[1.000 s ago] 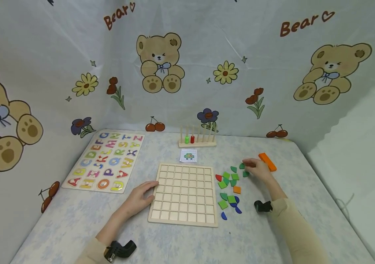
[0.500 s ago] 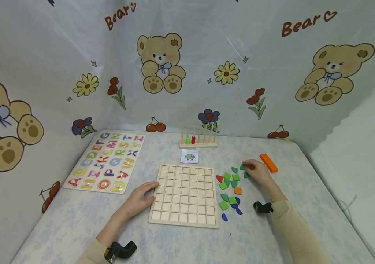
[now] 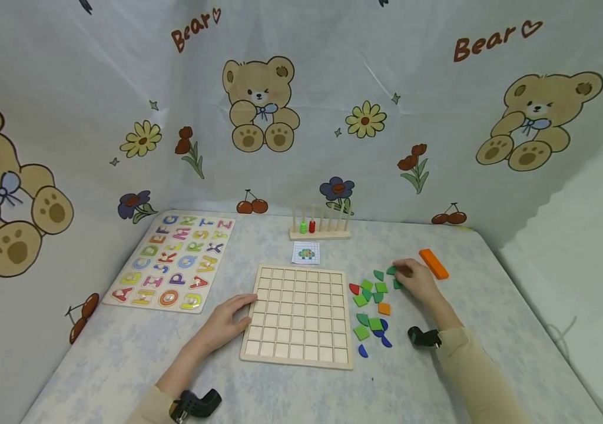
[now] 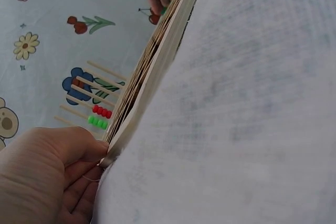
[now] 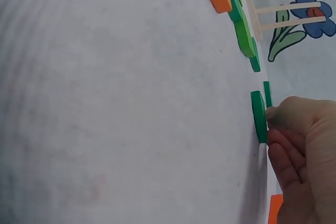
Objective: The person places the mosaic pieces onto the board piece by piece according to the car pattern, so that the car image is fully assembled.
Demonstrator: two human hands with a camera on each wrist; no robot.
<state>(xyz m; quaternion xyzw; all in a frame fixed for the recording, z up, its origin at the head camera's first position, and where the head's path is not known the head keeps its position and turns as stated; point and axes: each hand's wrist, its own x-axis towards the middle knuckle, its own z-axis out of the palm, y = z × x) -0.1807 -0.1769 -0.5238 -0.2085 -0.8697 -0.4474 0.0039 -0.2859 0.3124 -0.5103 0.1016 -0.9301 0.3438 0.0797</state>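
Note:
My left hand [image 3: 224, 324] rests at the left edge of a wooden grid board [image 3: 297, 315], touching it with thumb and fingertips. In the left wrist view, the thumb lies against the board's edge [image 4: 149, 72]. My right hand [image 3: 417, 280] is over the far right of the loose tiles. Its thumb and fingertips pinch a dark green quarter-circle tile [image 3: 391, 270], partly hidden by them. Another dark green tile [image 5: 259, 116] lies right beside the fingers. Left of that hand are light green squares [image 3: 375, 324], a red tile [image 3: 354, 288], an orange square [image 3: 383, 308] and blue pieces [image 3: 363, 351].
Beyond the board lies a small picture card [image 3: 305, 253] with a green turtle-like pattern. Behind it stands a wooden peg rack [image 3: 320, 234] with green and red beads. A letter board [image 3: 171, 262] is at the left, an orange bar [image 3: 434, 264] at the right.
Both hands stay in nearly the same place, left at the board's edge, right at the dark green tile. The whole view shifts very slightly. No tile has visibly moved across the table.

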